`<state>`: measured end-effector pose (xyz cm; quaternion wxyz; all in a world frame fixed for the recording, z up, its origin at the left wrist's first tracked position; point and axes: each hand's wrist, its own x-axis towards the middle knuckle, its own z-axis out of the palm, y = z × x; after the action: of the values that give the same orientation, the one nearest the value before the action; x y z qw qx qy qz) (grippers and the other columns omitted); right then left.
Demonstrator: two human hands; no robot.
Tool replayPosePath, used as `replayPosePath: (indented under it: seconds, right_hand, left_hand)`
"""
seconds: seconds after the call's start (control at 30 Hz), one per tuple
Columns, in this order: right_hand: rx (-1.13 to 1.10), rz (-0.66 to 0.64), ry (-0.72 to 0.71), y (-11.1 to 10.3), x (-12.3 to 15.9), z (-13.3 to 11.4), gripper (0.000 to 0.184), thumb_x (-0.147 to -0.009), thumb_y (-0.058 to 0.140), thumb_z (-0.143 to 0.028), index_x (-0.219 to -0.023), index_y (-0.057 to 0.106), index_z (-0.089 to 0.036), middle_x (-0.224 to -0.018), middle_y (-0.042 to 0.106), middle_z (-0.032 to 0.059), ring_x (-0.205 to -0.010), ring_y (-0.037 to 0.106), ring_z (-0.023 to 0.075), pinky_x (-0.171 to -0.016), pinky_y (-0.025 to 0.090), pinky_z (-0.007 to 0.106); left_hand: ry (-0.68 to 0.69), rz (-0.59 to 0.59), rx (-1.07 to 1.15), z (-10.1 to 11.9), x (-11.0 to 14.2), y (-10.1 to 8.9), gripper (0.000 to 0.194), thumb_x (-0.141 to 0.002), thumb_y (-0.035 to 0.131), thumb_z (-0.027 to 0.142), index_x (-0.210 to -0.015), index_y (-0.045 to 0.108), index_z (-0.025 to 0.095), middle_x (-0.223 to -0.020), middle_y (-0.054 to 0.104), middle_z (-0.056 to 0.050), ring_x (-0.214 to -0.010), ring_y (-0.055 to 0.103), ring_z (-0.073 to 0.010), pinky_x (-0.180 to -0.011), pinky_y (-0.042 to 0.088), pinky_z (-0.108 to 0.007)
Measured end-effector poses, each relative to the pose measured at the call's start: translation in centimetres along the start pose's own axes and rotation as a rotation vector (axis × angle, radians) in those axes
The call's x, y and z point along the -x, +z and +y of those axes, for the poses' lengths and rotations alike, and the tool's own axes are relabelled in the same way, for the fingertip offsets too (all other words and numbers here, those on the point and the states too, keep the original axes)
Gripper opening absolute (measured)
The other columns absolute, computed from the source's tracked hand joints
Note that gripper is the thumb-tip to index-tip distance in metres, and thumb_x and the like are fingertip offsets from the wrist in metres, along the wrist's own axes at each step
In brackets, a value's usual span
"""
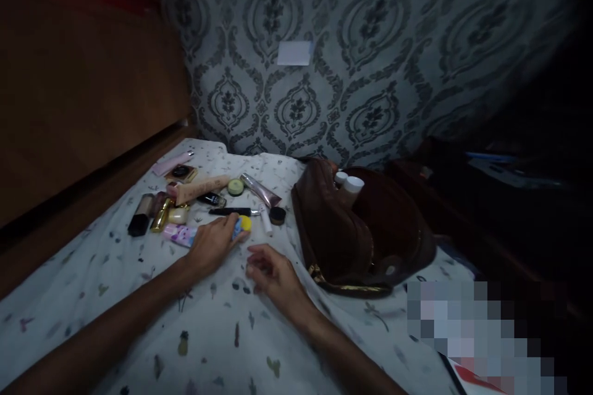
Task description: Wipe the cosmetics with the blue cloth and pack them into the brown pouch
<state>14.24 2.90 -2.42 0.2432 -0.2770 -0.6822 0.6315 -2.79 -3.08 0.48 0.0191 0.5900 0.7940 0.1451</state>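
Note:
My left hand [214, 242] lies on the white patterned bedsheet [139, 296], its fingers curled around a small blue and yellow item [243, 225]. My right hand [272, 273] rests on the sheet just right of it, fingers loosely bent with nothing visible in them. Beyond the left hand lie several cosmetics: a pink packet [180, 234], a gold tube [162, 215], a dark bottle [141, 216], a peach tube [201, 189], a black pencil [230, 212] and a small green jar [235, 186].
An open brown bag [361, 241] sits on the sheet to the right, with white-capped bottles [350, 187] standing in it. A wooden headboard [83, 99] runs along the left. Patterned wallpaper [352, 49] fills the back. The right side is dark.

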Motion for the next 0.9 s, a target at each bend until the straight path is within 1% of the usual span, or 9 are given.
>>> replayPosePath:
  seconds: [0.07, 0.17, 0.23, 0.33, 0.47, 0.57, 0.67, 0.77, 0.9]
  right_hand:
    - [-0.207, 0.005, 0.058, 0.9, -1.0, 0.5, 0.035, -0.070, 0.076, -0.030, -0.102, 0.063, -0.022, -0.086, 0.062, 0.0006, -0.072, 0.065, 0.0172, -0.048, 0.052, 0.024]
    - [-0.351, 0.053, 0.078, 1.6, -1.5, 0.7, 0.032, -0.066, 0.079, -0.030, -0.092, 0.062, -0.021, -0.083, 0.059, -0.0013, -0.068, 0.067, 0.0145, -0.050, 0.053, 0.022]
    - [-0.373, 0.091, 0.093, 1.7, -1.4, 0.6, 0.033, -0.065, 0.081, -0.030, -0.091, 0.063, -0.020, -0.084, 0.060, -0.0006, -0.068, 0.068, 0.0146, -0.051, 0.052, 0.021]
    - [-0.361, 0.114, 0.099, 1.7, -0.9, 0.3, 0.035, -0.064, 0.082, -0.031, -0.091, 0.063, -0.019, -0.083, 0.061, -0.0001, -0.069, 0.070, 0.0160, -0.053, 0.053, 0.023]
    - [-0.341, 0.119, 0.079, 1.7, -0.3, 0.2, 0.032, -0.066, 0.081, -0.032, -0.090, 0.064, -0.019, -0.082, 0.062, -0.0002, -0.070, 0.070, 0.0166, -0.055, 0.054, 0.024]
    - [-0.315, 0.119, 0.045, 1.8, 0.1, 0.3, 0.030, -0.069, 0.079, -0.034, -0.090, 0.064, -0.018, -0.082, 0.062, 0.0004, -0.070, 0.069, 0.0162, -0.056, 0.054, 0.025]
    - [-0.281, 0.109, 0.015, 2.0, 0.6, 0.4, 0.026, -0.072, 0.077, -0.035, -0.089, 0.065, -0.019, -0.082, 0.064, 0.0008, -0.069, 0.069, 0.0153, -0.056, 0.054, 0.024]
    - [-0.302, 0.109, -0.002, 1.9, 0.7, 0.4, 0.025, -0.074, 0.078, -0.037, -0.087, 0.065, -0.020, -0.078, 0.064, 0.0000, -0.066, 0.067, 0.0143, -0.054, 0.052, 0.023]
    - [-0.413, 0.086, 0.016, 1.3, 0.8, 0.1, 0.034, -0.072, 0.081, -0.043, -0.090, 0.067, -0.018, -0.080, 0.067, 0.0019, -0.069, 0.069, 0.0156, -0.056, 0.052, 0.024]
  left_hand:
    - [0.042, -0.013, 0.029, -0.1, 0.1, -0.1, 0.035, -0.101, 0.039, 0.035, -0.126, 0.055, 0.018, -0.103, 0.075, -0.013, -0.095, 0.072, -0.0293, -0.077, 0.054, -0.036]
    - [0.095, 0.007, 0.042, -1.2, -0.4, -1.1, 0.034, -0.102, 0.036, 0.031, -0.126, 0.058, 0.021, -0.110, 0.075, -0.008, -0.098, 0.072, -0.0240, -0.082, 0.054, -0.031]
    - [0.082, 0.050, -0.003, -2.5, -1.4, -2.2, 0.033, -0.099, 0.037, 0.023, -0.122, 0.060, 0.020, -0.114, 0.074, -0.009, -0.104, 0.070, -0.0246, -0.087, 0.053, -0.033]
    - [0.064, 0.091, -0.097, -4.2, -3.2, -3.8, 0.039, -0.092, 0.037, 0.010, -0.122, 0.061, 0.017, -0.122, 0.070, -0.014, -0.115, 0.064, -0.0297, -0.095, 0.050, -0.043]
    - [0.154, 0.007, -0.199, -5.4, -5.3, -3.8, 0.039, -0.086, 0.043, 0.002, -0.114, 0.065, 0.017, -0.124, 0.068, -0.015, -0.119, 0.061, -0.0308, -0.094, 0.049, -0.043]
    - [0.212, -0.060, -0.250, -5.7, -6.4, -2.9, 0.035, -0.085, 0.045, 0.000, -0.107, 0.066, 0.017, -0.117, 0.070, -0.015, -0.114, 0.063, -0.0291, -0.089, 0.050, -0.039]
    - [0.251, -0.079, -0.272, -5.6, -7.2, -2.8, 0.031, -0.086, 0.044, 0.001, -0.101, 0.067, 0.016, -0.112, 0.071, -0.015, -0.107, 0.065, -0.0276, -0.088, 0.050, -0.038]
    - [0.279, -0.067, -0.256, -5.1, -7.4, -3.9, 0.028, -0.086, 0.047, 0.003, -0.101, 0.066, 0.017, -0.107, 0.072, -0.012, -0.102, 0.066, -0.0261, -0.088, 0.049, -0.037]
    - [0.290, 0.058, -0.169, -3.5, -6.1, -6.6, 0.028, -0.091, 0.052, 0.020, -0.118, 0.059, 0.019, -0.121, 0.066, -0.011, -0.114, 0.061, -0.0280, -0.090, 0.048, -0.037]
